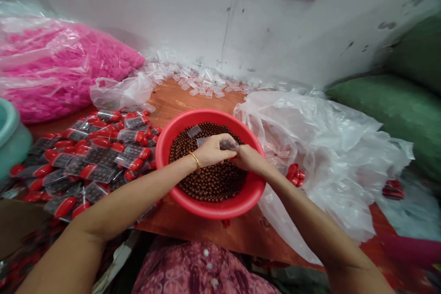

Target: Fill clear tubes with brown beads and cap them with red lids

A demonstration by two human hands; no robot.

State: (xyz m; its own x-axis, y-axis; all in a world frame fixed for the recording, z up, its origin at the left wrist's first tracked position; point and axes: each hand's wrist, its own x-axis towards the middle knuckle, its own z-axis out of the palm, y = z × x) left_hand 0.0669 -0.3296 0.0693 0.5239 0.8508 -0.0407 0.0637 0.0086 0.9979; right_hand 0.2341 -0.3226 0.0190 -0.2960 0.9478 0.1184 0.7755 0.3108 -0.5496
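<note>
My left hand [212,150], with a gold bangle at its wrist, is closed on a small clear plastic case [228,143] with dark beads showing inside. Against the near end of that case, my right hand [246,158] has its fingers pinched together; what they hold is hidden. Both hands are over a red plastic basin [255,193] holding a mass of round brown beads [210,183]. A loose clear case [194,131] lies on the beads near the far rim, and another pokes out behind my left hand.
On the left is a heap of bead-filled cases with red caps [99,147]. Behind it sits a clear bag of pink pieces [69,64], beside a teal tub [10,138]. Clear cases [203,83] scatter along the wall. A crumpled plastic bag [320,147] with red caps [295,174] spreads right.
</note>
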